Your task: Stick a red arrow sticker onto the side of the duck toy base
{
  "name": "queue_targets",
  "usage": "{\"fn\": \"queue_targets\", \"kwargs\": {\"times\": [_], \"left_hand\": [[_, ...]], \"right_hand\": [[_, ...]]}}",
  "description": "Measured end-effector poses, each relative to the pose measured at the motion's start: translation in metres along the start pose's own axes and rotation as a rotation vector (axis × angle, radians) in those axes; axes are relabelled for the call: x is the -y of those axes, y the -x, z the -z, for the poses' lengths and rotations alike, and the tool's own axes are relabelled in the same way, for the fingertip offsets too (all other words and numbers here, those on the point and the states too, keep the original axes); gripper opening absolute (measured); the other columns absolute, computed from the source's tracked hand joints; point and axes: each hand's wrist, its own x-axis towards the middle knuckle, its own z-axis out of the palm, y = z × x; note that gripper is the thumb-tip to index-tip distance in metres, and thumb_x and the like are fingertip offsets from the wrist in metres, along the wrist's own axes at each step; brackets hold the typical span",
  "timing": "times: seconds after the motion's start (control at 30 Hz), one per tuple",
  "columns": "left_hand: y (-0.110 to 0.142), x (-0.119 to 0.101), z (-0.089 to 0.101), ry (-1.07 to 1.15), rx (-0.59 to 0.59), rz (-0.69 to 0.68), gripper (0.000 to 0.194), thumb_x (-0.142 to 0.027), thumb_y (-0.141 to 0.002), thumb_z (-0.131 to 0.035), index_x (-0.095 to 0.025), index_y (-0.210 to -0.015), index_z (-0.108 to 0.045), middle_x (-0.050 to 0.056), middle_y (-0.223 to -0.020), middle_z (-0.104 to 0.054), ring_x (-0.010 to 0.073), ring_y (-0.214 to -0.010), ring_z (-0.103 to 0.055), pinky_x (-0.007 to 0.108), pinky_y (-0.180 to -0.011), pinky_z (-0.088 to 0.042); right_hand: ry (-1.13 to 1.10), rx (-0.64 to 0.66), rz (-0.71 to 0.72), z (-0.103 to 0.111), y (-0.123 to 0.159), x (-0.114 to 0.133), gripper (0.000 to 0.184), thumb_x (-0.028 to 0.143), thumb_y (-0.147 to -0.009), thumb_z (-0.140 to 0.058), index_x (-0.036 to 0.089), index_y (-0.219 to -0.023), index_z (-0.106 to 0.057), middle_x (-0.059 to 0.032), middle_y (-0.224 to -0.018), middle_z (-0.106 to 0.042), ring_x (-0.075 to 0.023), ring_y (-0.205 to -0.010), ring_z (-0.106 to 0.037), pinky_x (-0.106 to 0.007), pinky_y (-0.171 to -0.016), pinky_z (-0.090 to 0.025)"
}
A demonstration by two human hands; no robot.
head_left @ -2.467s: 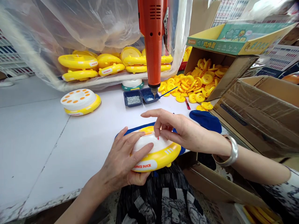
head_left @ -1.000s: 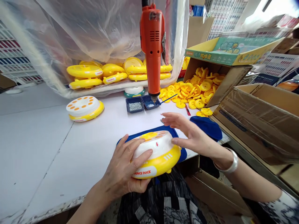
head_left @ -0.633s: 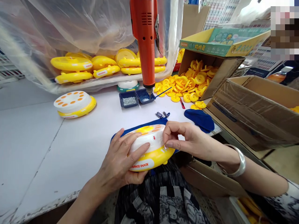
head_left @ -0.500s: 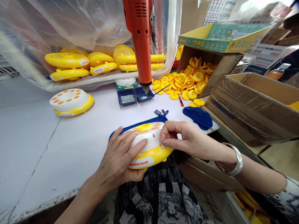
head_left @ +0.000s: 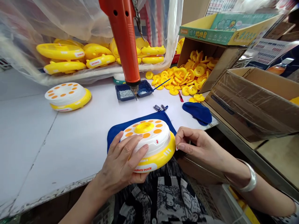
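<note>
A round toy [head_left: 153,141] with a white top, orange dots and a yellow base marked "BOUNCE DUCK" rests on a blue cloth [head_left: 114,134] at the table's near edge. My left hand [head_left: 121,163] grips its left side, fingers spread over the white top and thumb under the base. My right hand [head_left: 201,146] is just off the toy's right rim, its fingers curled loosely with nothing visible in them. An orange electric screwdriver [head_left: 125,43] hangs above, behind the toy.
Two small blue trays [head_left: 133,91] hold screws. A second finished toy [head_left: 66,96] lies at the left. Yellow shells [head_left: 63,57] fill a plastic bag behind. Yellow discs [head_left: 187,81] spill from a tipped box. Cardboard boxes [head_left: 254,102] crowd the right; a blue cloth [head_left: 197,112] and small metal bits [head_left: 160,108] lie nearby.
My right hand has come off the toy's side and drawn back to the right. The toy now sits flatter on the cloth. The view has shifted, so the screwdriver appears further left.
</note>
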Motion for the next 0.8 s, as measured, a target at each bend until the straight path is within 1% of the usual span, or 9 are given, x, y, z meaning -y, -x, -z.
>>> {"fn": "queue_targets", "kwargs": {"times": [0.1, 0.2, 0.4, 0.53, 0.7, 0.8], "left_hand": [[0.001, 0.000, -0.001, 0.005, 0.004, 0.005, 0.058, -0.035, -0.073, -0.070, -0.016, -0.123, -0.048, 0.019, -0.121, -0.063, 0.0313, -0.114, -0.060, 0.058, -0.109, -0.037], [0.001, 0.000, -0.001, 0.004, 0.013, 0.005, 0.063, -0.035, -0.073, -0.072, -0.017, -0.127, -0.046, 0.019, -0.123, -0.063, 0.0310, -0.114, -0.061, 0.058, -0.109, -0.037], [-0.001, -0.002, -0.001, 0.007, 0.015, 0.018, 0.066, -0.035, -0.074, -0.071, -0.021, -0.133, -0.044, 0.015, -0.126, -0.063, 0.0301, -0.115, -0.061, 0.056, -0.110, -0.038], [0.000, -0.001, -0.001, -0.004, 0.028, 0.006, 0.065, -0.036, -0.075, -0.070, -0.020, -0.132, -0.044, 0.017, -0.127, -0.062, 0.0306, -0.115, -0.060, 0.058, -0.110, -0.037], [-0.001, -0.001, 0.000, -0.003, 0.033, -0.006, 0.064, -0.034, -0.073, -0.073, -0.017, -0.128, -0.046, 0.019, -0.124, -0.062, 0.0315, -0.114, -0.061, 0.059, -0.108, -0.038], [-0.001, -0.002, 0.000, -0.001, 0.032, -0.005, 0.062, -0.034, -0.073, -0.073, -0.017, -0.126, -0.047, 0.019, -0.123, -0.063, 0.0312, -0.113, -0.061, 0.059, -0.108, -0.039]], "right_hand": [[-0.008, -0.018, 0.015, -0.001, 0.004, -0.002, 0.010, 0.023, -0.091, -0.060, 0.017, -0.083, -0.058, 0.0013, -0.077, -0.055, -0.0118, -0.071, -0.048, -0.024, -0.066, -0.039], [0.012, -0.030, 0.043, -0.004, 0.007, 0.000, 0.008, 0.020, -0.090, -0.060, 0.018, -0.082, -0.057, 0.0009, -0.077, -0.055, -0.0124, -0.072, -0.048, -0.025, -0.066, -0.040], [0.013, -0.035, 0.086, -0.020, 0.008, 0.004, 0.010, 0.011, -0.086, -0.060, 0.019, -0.081, -0.057, 0.0003, -0.081, -0.056, -0.0134, -0.074, -0.048, -0.026, -0.068, -0.040], [0.054, -0.038, 0.101, -0.027, 0.005, 0.003, 0.014, 0.005, -0.083, -0.060, 0.019, -0.080, -0.058, 0.0013, -0.082, -0.053, -0.0122, -0.072, -0.045, -0.025, -0.066, -0.039], [0.090, -0.076, 0.121, -0.031, 0.003, 0.003, 0.014, 0.005, -0.082, -0.060, 0.019, -0.079, -0.059, 0.0010, -0.082, -0.052, -0.0126, -0.075, -0.048, -0.025, -0.069, -0.040], [0.103, -0.087, 0.119, -0.033, 0.003, 0.003, 0.014, 0.005, -0.082, -0.061, 0.019, -0.079, -0.059, 0.0013, -0.082, -0.053, -0.0121, -0.075, -0.048, -0.025, -0.068, -0.040]]}}
